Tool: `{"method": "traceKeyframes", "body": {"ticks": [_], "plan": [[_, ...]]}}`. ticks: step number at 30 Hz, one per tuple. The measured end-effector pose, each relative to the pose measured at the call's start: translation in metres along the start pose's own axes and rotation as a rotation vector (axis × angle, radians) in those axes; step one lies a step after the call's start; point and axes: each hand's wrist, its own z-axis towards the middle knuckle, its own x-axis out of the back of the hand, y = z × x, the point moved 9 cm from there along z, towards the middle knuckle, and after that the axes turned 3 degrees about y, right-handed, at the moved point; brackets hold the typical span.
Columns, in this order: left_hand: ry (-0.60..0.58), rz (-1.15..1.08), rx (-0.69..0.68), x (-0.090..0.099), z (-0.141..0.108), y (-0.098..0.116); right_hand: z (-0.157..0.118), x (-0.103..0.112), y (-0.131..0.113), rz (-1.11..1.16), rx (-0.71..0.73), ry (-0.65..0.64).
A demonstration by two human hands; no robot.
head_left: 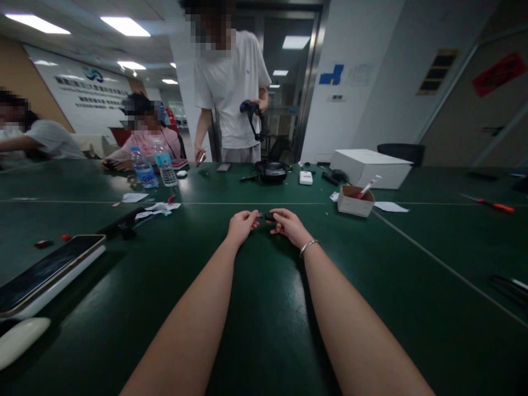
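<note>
Both hands meet above the green table (pixel 264 308), straight ahead of me. My left hand (pixel 243 226) is closed in a pinch on a small silver-grey piece (pixel 259 215), mostly covered by the fingertips. Between the thumb and fingers of my right hand (pixel 290 225) is a short black stick-like piece (pixel 269 216), which points left at the silver-grey one. The two ends are very close; whether they touch or are joined is too small to tell. A silver bracelet (pixel 309 247) circles my right wrist.
Ahead lie a black headset-like device (pixel 272 171) and a white box (pixel 369 166). A small open carton (pixel 355 204) stands right. Bottles (pixel 165 165), paper scraps (pixel 159 209) and a phone (pixel 49 269) are left. A standing person (pixel 233 93) faces the table opposite.
</note>
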Motion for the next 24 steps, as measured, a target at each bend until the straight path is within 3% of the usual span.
{"method": "traceKeyframes", "body": {"ticks": [2,13,18,24], "plan": [[0.029,-0.002,0.019,0.002,0.0,-0.001,0.0,-0.001,-0.001,-0.004,0.015,-0.009],[-0.072,0.163,-0.007,-0.007,-0.002,-0.001,-0.001,-0.008,-0.002,-0.042,0.072,-0.11],[-0.044,0.248,-0.023,-0.003,0.0,0.001,-0.002,-0.012,-0.005,-0.045,0.095,-0.144],[-0.09,0.145,-0.123,-0.011,-0.004,0.007,0.003,-0.004,0.001,-0.08,0.044,-0.036]]}}
